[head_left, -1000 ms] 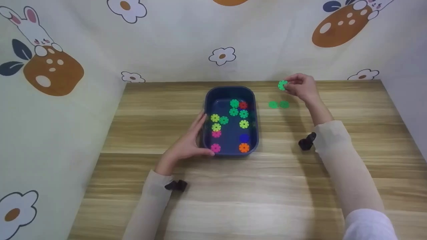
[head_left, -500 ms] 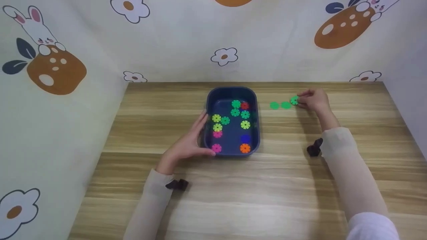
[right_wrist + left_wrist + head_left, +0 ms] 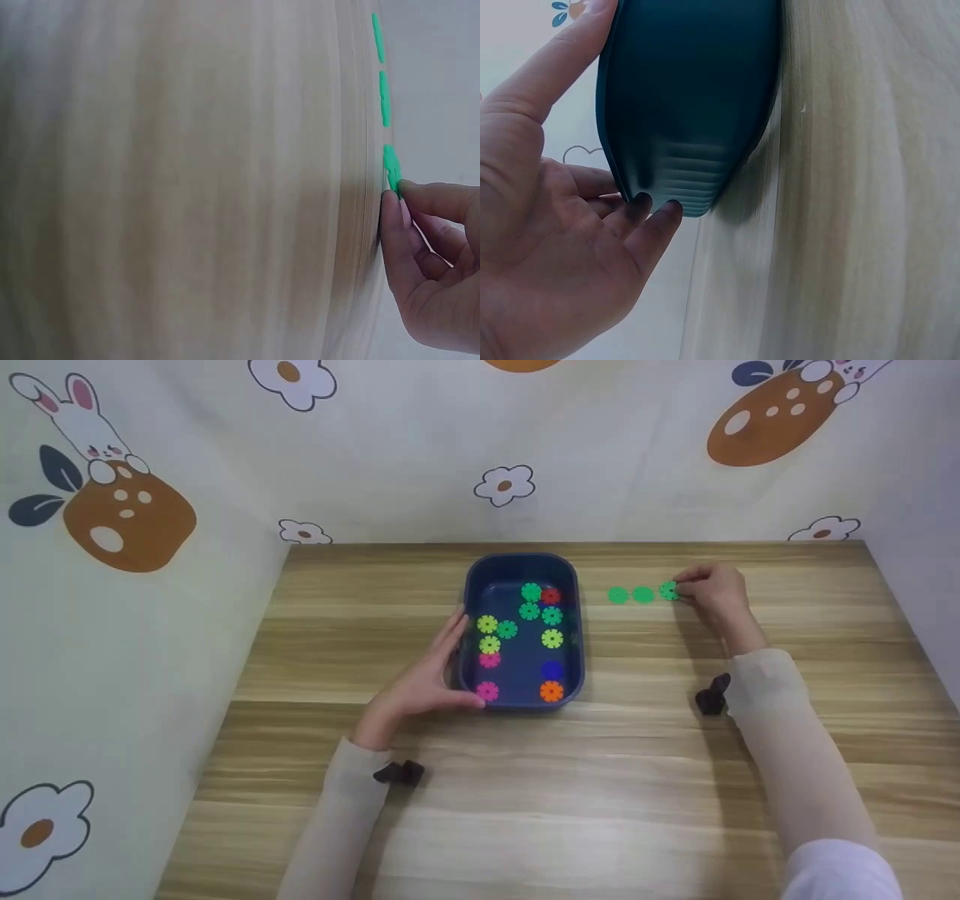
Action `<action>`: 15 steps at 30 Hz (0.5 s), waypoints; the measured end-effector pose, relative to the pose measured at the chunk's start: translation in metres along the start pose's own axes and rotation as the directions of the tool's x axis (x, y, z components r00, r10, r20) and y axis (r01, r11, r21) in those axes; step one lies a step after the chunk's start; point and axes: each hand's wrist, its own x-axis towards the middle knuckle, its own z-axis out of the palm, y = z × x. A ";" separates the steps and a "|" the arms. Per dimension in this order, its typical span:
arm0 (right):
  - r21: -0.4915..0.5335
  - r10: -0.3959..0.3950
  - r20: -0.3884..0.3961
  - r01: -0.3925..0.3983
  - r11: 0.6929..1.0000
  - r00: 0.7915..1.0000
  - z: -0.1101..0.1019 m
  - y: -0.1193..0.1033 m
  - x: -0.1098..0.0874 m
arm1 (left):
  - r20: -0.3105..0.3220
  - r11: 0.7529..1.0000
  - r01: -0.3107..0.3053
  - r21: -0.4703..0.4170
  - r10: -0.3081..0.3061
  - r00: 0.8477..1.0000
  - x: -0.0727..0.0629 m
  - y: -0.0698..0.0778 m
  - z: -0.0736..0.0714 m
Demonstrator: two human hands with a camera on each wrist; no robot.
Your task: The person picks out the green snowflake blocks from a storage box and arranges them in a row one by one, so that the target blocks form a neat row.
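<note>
1. While the left hand point(image 3: 420, 682) rests against the dark blue tray point(image 3: 519, 679), its fingers lie spread along the side wall, thumb at the near corner.
2. Tray sits on the wooden table point(image 3: 480, 810). Near end inside: pink disc point(image 3: 487, 691) and orange disc point(image 3: 552, 691), blue disc point(image 3: 552, 669) just beyond. Yellow, red and four more green ones farther up.
3. Off the tray's right side, the right hand point(image 3: 720, 592) pinches a green disc point(image 3: 668, 590) by its right edge, between thumb and fingertips.
4. Change: a second ago that disc was up by the cloth; half a second ago, closer to its neighbour. Now it is down at the right end of a row, after the first laid disc point(image 3: 618, 595) and second laid disc point(image 3: 643, 595). Tray and left hand have stayed put.
5. Meaning: row of three, evenly spaced; placing looks nearly done, grip not yet released. Right wrist view suggests slight tilt; cannot tell whether it lies flat.
6. Farthest: printed cloth point(image 3: 405, 450) behind the table.
</note>
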 end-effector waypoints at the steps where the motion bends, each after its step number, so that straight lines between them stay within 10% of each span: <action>1: 0.014 -0.001 0.001 0.001 1.000 1.000 0.000 0.000 -0.001 | -0.001 1.000 -0.003 -0.001 0.003 1.000 0.000 0.000 0.000; 15: 0.166 -0.005 0.018 0.002 0.986 1.000 -0.008 -0.002 -0.006 | 0.002 1.000 -0.004 0.007 0.004 1.000 0.000 0.000 0.001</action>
